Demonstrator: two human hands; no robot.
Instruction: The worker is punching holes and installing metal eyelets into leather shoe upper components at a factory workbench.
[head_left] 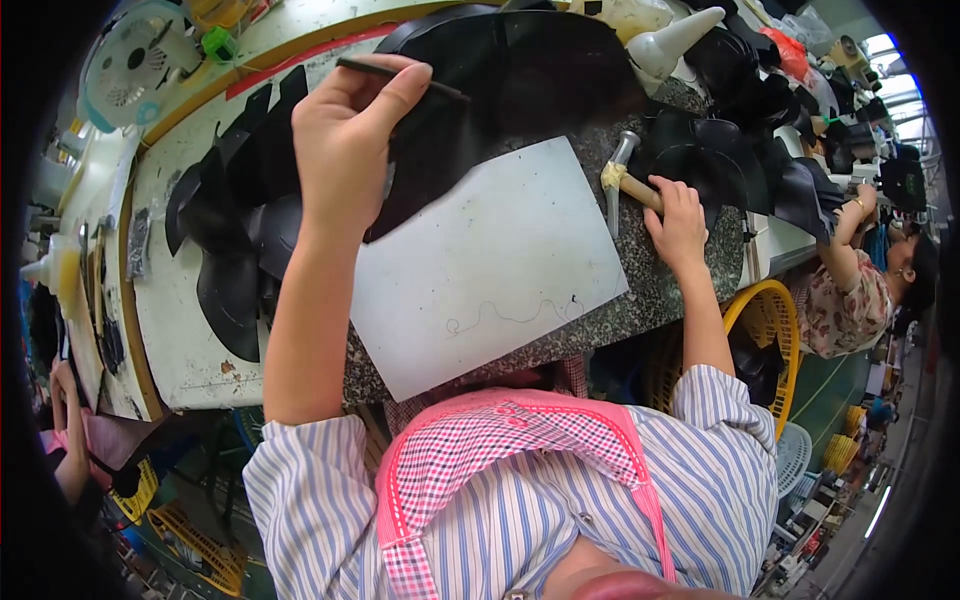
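Left hand (345, 140) is raised over the bench, fingers pinched shut on a thin dark stick-like tool (400, 75) that pokes out to the right across a large black leather piece (520, 80). Right hand (678, 220) is wrapped closed around the wooden handle of a hammer (625, 180); the metal head stands on the speckled stone slab (660, 290), just right of the white sheet (480, 260).

The white sheet lies tilted on the slab, its near corner close to the slab's front edge, its top left edge tucked under the black leather piece. A thin squiggly thread sits on its lower part. Most of the sheet is bare, between the two hands.

More black cut pieces (235, 220) are piled left of the left forearm on the white bench top (175, 330); another heap (740, 160) crowds the right side past the hammer. A yellow basket (765, 320) sits below the bench edge by the right elbow. Another person (860, 290) works at far right, well apart.
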